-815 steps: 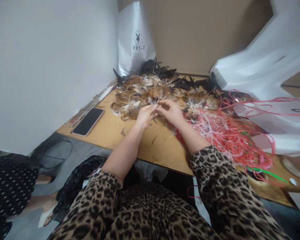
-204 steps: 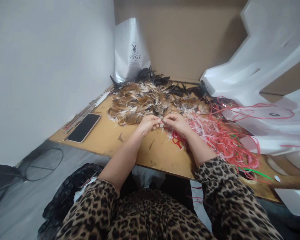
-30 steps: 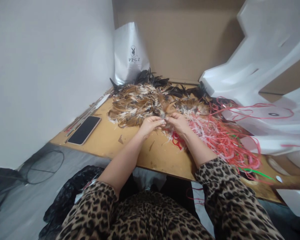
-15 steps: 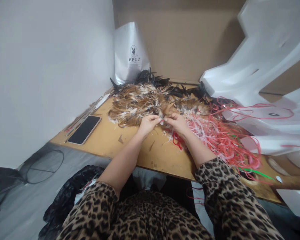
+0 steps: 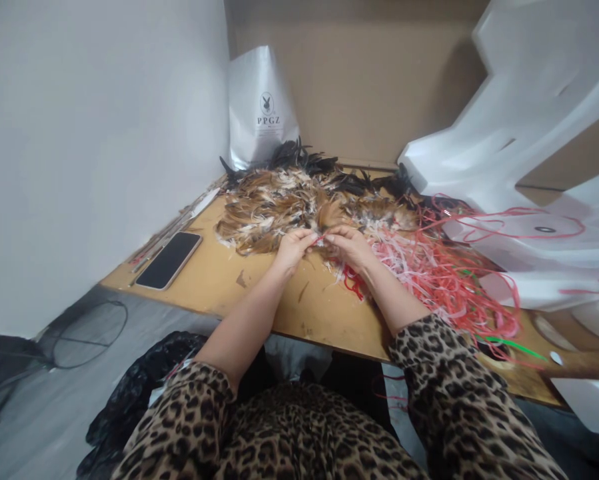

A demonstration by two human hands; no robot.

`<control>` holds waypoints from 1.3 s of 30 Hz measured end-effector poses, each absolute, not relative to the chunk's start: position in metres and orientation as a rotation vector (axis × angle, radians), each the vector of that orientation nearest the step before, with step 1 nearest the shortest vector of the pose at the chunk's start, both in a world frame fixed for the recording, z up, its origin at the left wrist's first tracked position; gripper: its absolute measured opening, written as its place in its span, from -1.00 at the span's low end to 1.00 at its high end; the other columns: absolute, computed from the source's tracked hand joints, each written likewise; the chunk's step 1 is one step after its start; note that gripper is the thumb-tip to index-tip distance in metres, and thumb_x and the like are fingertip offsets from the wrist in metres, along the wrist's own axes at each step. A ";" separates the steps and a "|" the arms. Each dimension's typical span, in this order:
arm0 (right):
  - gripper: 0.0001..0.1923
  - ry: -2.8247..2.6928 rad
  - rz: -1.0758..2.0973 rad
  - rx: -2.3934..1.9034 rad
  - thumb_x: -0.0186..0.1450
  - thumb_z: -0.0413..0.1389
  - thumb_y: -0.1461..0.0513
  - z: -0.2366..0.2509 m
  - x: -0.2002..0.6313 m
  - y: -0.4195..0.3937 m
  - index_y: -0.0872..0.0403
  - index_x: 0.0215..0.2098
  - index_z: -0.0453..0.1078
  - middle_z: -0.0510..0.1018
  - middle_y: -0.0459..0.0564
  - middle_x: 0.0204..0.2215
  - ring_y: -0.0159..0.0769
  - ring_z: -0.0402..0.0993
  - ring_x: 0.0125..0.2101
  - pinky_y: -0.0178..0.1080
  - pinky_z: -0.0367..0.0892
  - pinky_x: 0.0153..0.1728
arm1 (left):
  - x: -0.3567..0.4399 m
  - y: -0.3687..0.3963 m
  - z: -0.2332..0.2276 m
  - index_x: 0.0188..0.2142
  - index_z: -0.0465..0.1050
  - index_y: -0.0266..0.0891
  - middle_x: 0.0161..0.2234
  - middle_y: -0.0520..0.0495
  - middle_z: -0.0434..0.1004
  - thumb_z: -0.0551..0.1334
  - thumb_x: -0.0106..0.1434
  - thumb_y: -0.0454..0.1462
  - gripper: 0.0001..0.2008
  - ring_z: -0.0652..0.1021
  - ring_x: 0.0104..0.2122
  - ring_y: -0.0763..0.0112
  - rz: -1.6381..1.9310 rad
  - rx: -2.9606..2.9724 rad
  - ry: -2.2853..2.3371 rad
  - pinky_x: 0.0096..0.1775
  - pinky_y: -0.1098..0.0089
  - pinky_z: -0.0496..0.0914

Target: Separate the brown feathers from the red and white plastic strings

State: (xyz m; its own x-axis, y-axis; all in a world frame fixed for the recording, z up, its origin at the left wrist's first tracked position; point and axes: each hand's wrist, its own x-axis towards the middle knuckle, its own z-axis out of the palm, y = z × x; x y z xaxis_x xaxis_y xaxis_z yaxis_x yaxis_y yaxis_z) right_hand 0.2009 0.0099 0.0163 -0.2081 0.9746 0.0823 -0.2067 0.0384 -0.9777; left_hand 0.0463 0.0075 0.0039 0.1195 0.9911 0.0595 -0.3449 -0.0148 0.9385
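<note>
My left hand (image 5: 296, 247) and my right hand (image 5: 350, 245) are close together over the table's middle, fingertips pinched. A short piece of red string (image 5: 320, 238) stretches between them, one end in each pinch. Just beyond my right fingers stands a brown feather tuft (image 5: 331, 215); whether it is tied to the string I cannot tell. Behind both hands spreads a heap of brown and white feathers (image 5: 264, 207), with black feathers (image 5: 304, 157) along its back. Beside my right forearm lies a tangled pile of red and pink strings (image 5: 429, 267).
A phone (image 5: 169, 260) lies at the table's left (image 5: 219, 287). A silver bag (image 5: 262, 127) stands at the back against the wall. Large white sheets (image 5: 519, 127) lean at the right, some reaching over the strings. Below the table on the left is a black plastic bag (image 5: 134, 393).
My hands have drawn very slightly apart, and more of the red string shows between the fingertips. The things around them have stayed in place.
</note>
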 end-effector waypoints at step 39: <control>-0.68 -1.292 1.643 -0.835 -0.06 0.29 0.07 0.020 0.205 0.007 0.17 -0.56 0.42 0.50 -0.02 -0.62 -0.40 0.37 -0.59 -0.29 0.28 -0.45 | 0.049 -0.005 0.016 -0.40 0.47 -0.38 -0.47 -0.11 0.56 0.40 -0.14 -0.24 -0.70 0.49 -0.54 0.57 1.036 1.046 0.791 -0.49 0.57 0.29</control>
State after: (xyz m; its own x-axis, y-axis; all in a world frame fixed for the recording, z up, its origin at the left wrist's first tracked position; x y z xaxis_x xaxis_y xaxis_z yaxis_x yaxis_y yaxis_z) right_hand 0.2052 0.0070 0.0200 -0.4047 0.9145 0.0049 -0.2208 -0.0925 -0.9709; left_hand 0.0486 -0.0053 0.0157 0.3303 0.9428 -0.0439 -0.2909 0.1459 0.9455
